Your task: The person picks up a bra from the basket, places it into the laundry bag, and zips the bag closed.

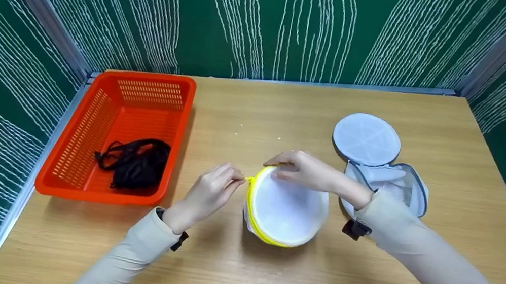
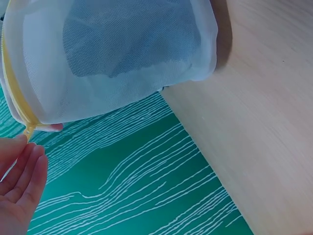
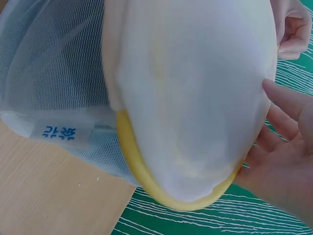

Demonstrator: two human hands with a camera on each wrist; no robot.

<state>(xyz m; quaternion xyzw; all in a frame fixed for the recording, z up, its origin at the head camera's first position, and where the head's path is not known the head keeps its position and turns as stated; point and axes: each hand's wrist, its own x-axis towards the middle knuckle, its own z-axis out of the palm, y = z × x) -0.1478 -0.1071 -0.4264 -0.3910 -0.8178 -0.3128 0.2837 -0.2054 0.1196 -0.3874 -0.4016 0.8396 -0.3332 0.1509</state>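
Observation:
A round white mesh laundry bag [image 1: 290, 210] with yellow trim stands on the table, its lid lying over the top. Through the mesh in the left wrist view, a dark bluish patch [image 2: 132, 36] shows inside the bag. My left hand [image 1: 211, 194] pinches the yellow zipper pull [image 2: 29, 131] at the bag's left edge. At the far rim, my right hand [image 1: 302, 168] holds the lid's edge, thumb on the white top [image 3: 195, 98] and fingers beyond the edge. A label with blue characters [image 3: 59, 132] sits on the bag's side.
Behind my right forearm, a second mesh bag [image 1: 416, 197] lies with its round grey-white lid [image 1: 367, 139] folded back. An orange basket [image 1: 182, 135] at the left holds a black cloth item with cords [image 1: 140, 172]. Green panels with white lines [image 1: 304, 22] border the table.

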